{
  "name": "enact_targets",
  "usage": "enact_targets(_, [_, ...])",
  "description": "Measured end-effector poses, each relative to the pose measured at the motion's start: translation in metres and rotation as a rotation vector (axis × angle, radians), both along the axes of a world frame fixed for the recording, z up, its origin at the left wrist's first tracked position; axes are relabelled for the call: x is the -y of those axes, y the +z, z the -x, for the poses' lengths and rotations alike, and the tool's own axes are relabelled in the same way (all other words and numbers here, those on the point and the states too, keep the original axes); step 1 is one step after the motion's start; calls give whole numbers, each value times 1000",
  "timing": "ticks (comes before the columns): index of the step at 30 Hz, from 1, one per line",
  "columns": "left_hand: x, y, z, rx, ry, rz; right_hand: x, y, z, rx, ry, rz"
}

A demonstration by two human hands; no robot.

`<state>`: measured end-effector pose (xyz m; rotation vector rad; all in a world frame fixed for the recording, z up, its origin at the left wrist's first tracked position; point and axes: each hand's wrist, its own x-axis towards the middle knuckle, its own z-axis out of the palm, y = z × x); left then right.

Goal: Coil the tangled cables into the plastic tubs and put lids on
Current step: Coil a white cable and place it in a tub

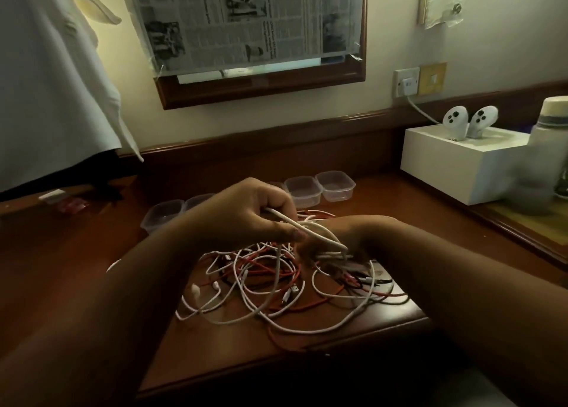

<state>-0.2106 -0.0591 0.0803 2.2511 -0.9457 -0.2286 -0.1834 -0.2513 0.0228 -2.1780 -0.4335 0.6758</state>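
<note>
A tangled heap of white, red and black cables [276,286] lies on the wooden desk [76,268] in front of me. My left hand [246,216] is raised above the heap and pinches a white cable [307,229] between thumb and fingers. My right hand [335,243] sits just to the right, lower, with its fingers curled round several loops of the same white cable. Several clear plastic tubs stand open in a row behind the heap: two at the left [161,214] and two at the right [302,191]. No lids are visible.
A white box [461,163] with two controllers [470,120] stands at the back right, beside a bottle [550,142]. A wall socket [406,82] with a plugged cable is above it. White cloth [52,83] hangs at the left. The desk edge runs near me.
</note>
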Motion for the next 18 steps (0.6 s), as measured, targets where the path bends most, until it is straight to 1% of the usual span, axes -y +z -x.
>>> enact_targets(2, [2,3,18,-28,-37,-35,-8,4,15,52,79,83])
enact_targets(4, [4,4,33,-52,-71,-40,-14,3,29,-11,203,129])
enact_targets(6, [3,3,45,-93,-101,-49,-18,-1,41,-35,262,180])
enact_targets(9, [0,-2,62,-143,-136,-20,-19,-10,57,-12,246,168])
enact_targets(11, [-1,-4,75,-117,-112,35,-17,-12,64,14,197,138])
enact_targets(13, [1,-7,84,-65,-31,109,-15,-11,71,75,142,85])
enact_targets(15, [4,-10,90,-82,99,236,-12,-8,76,177,41,-13])
enact_targets(16, [6,-11,90,-135,175,323,-12,-7,79,233,-51,-113])
enact_targets(18, [7,-14,87,-328,299,532,-12,-3,86,360,-289,-409])
